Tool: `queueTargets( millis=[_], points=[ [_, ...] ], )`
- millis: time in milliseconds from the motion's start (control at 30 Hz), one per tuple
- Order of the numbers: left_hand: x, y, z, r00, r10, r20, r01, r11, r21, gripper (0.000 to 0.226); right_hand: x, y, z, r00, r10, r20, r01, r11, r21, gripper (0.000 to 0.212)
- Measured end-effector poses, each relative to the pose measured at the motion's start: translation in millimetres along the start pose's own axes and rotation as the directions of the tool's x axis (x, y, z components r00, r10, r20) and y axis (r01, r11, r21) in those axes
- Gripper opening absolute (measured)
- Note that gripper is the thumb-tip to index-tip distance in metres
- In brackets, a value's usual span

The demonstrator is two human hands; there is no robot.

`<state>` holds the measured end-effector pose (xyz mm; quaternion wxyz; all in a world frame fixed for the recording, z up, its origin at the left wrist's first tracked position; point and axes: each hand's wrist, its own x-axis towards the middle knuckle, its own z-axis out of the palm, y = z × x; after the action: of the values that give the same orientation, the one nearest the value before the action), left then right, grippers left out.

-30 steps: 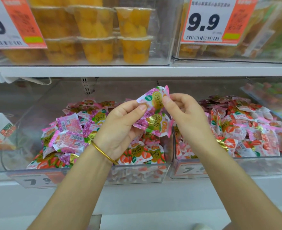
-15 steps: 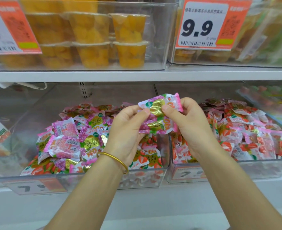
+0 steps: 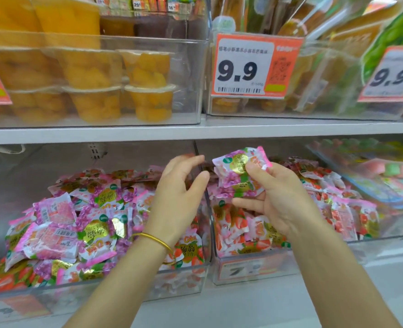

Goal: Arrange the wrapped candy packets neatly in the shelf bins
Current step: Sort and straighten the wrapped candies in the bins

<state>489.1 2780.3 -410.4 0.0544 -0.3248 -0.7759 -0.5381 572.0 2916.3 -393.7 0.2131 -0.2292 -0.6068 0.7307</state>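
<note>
My right hand grips a small stack of pink-and-gold wrapped candy packets above the divider between two clear shelf bins. My left hand, with a gold bangle at the wrist, hovers just left of the stack with loosely spread fingers and holds nothing. The left bin is heaped with pink grape packets over some red strawberry ones. The right bin holds red strawberry packets.
A white shelf edge runs just above the bins. On it stand clear bins of yellow fruit cups and orange 9.9 price tags. A further bin of pastel sweets sits at the right.
My left hand has let go of the packets and drawn slightly left. My right hand now holds the stack alone. The view has moved closer to the shelf.
</note>
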Motion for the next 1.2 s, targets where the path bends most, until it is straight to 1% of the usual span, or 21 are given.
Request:
queueTargets(
  millis=[67,133,200,267,333,367,433,467,500,533,567,633,667,733,767,800,867,900,967,1100,1200],
  points=[
    [16,-3,4,0.999,-0.025,0.037,0.019,0.988,0.155,0.04,8,-4,-16,0.997,-0.018,-0.07,0.012,0.996,-0.084,0.02],
    [27,-3,11,0.995,-0.055,0.088,0.031,0.967,0.252,0.045,15,-6,-27,0.995,-0.021,-0.099,0.006,0.988,-0.152,0.023],
    [30,-4,19,0.988,-0.066,0.137,0.025,0.959,0.282,0.048,22,-6,-35,0.99,-0.009,-0.139,-0.019,0.98,-0.196,0.032],
    [30,-6,26,0.985,-0.07,0.159,0.024,0.961,0.274,0.047,29,-7,-42,0.978,0.007,-0.208,-0.051,0.977,-0.208,0.043],
    [32,-6,30,0.981,-0.067,0.181,0.013,0.96,0.281,0.046,35,-7,-48,0.965,0.037,-0.258,-0.076,0.987,-0.141,0.053],
    [34,-5,32,0.981,-0.056,0.188,-0.003,0.953,0.302,0.045,37,-8,-52,0.96,0.051,-0.274,-0.075,0.994,-0.08,0.049],
    [42,-2,36,0.979,-0.01,0.204,-0.065,0.932,0.358,0.041,40,-10,-59,0.949,0.069,-0.307,-0.057,0.997,0.047,0.026],
    [45,1,39,0.975,0.014,0.222,-0.101,0.916,0.388,0.039,42,-10,-62,0.941,0.074,-0.329,-0.052,0.996,0.076,0.016],
    [46,4,41,0.969,0.031,0.244,-0.134,0.898,0.418,0.037,43,-9,-65,0.933,0.078,-0.352,-0.053,0.995,0.081,0.01],
    [46,6,43,0.962,0.039,0.27,-0.162,0.879,0.449,0.035,44,-8,-68,0.925,0.076,-0.373,-0.061,0.997,0.052,0.009],
    [46,7,45,0.953,0.05,0.298,-0.194,0.857,0.478,0.033,46,-6,-69,0.914,0.059,-0.401,-0.064,0.998,0.002,0.014],
    [47,8,48,0.928,0.094,0.36,-0.284,0.804,0.522,0.032,53,-1,-72,0.885,0.004,-0.465,-0.053,0.994,-0.093,0.035],
    [47,7,49,0.915,0.113,0.388,-0.322,0.784,0.532,0.032,58,2,-71,0.877,-0.012,-0.48,-0.048,0.992,-0.114,0.039],
    [47,5,50,0.905,0.128,0.406,-0.347,0.775,0.529,0.033,68,5,-66,0.876,-0.008,-0.482,-0.051,0.993,-0.109,0.038],
    [47,5,50,0.907,0.127,0.401,-0.34,0.783,0.521,0.033,75,4,-62,0.881,0.011,-0.473,-0.06,0.994,-0.088,0.034],
    [47,5,50,0.91,0.125,0.394,-0.33,0.794,0.51,0.033,83,3,-58,0.884,0.045,-0.465,-0.072,0.997,-0.04,0.031],
    [46,4,50,0.914,0.122,0.387,-0.316,0.812,0.491,0.033,97,-2,-50,0.887,0.122,-0.445,-0.092,0.992,0.089,0.032],
    [46,4,49,0.915,0.12,0.386,-0.312,0.817,0.485,0.032,103,-5,-47,0.894,0.132,-0.429,-0.099,0.99,0.097,0.034],
    [46,3,49,0.916,0.114,0.385,-0.303,0.825,0.477,0.032,111,-10,-39,0.905,0.116,-0.409,-0.123,0.992,0.01,0.038],
    [45,3,47,0.918,0.098,0.383,-0.286,0.835,0.47,0.033,111,-10,-36,0.91,0.105,-0.402,-0.16,0.982,-0.105,0.034],
    [45,4,47,0.92,0.083,0.382,-0.271,0.84,0.469,0.032,106,-10,-40,0.894,0.172,-0.414,-0.203,0.979,-0.033,0.028]
  ],
)
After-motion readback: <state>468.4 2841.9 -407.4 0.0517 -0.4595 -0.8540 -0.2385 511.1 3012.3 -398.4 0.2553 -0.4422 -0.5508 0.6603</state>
